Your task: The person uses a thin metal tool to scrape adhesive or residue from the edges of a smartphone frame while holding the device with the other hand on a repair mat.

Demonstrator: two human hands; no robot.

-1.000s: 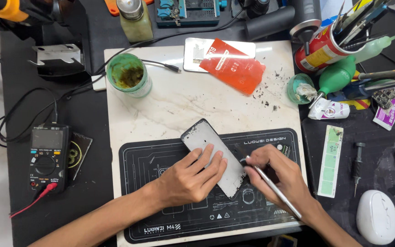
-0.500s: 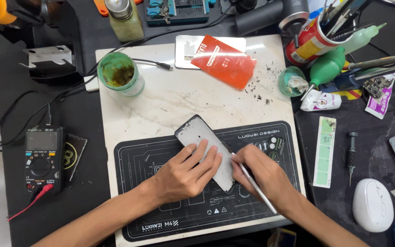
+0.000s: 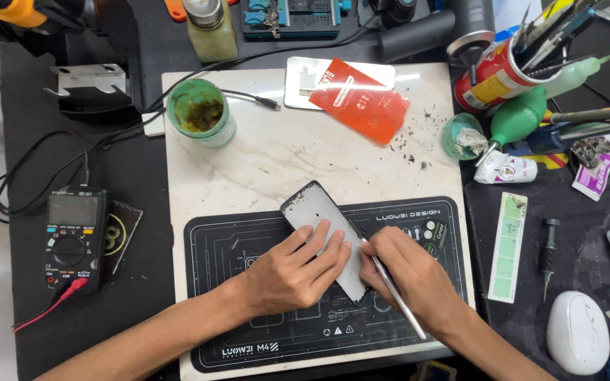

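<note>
On the black rubber work mat [image 3: 262, 240] over the marbled white tabletop [image 3: 284, 162], the left hand [image 3: 292, 271] presses flat, fingers spread, on a grey slab-shaped phone panel [image 3: 319, 212], while the right hand [image 3: 412, 279] grips a thin metal tool [image 3: 397, 300], its tip seemingly at the panel's edge, with a round green glass jar [image 3: 200, 111] of murky residue and a glossy red rectangular packet [image 3: 361, 106] beyond.

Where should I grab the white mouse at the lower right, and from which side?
Probably from above, across its two long sides: the white mouse lies flat, domed side up, clear of both hands. The screwdriver lies to its upper left, so approach from directly above.
</note>
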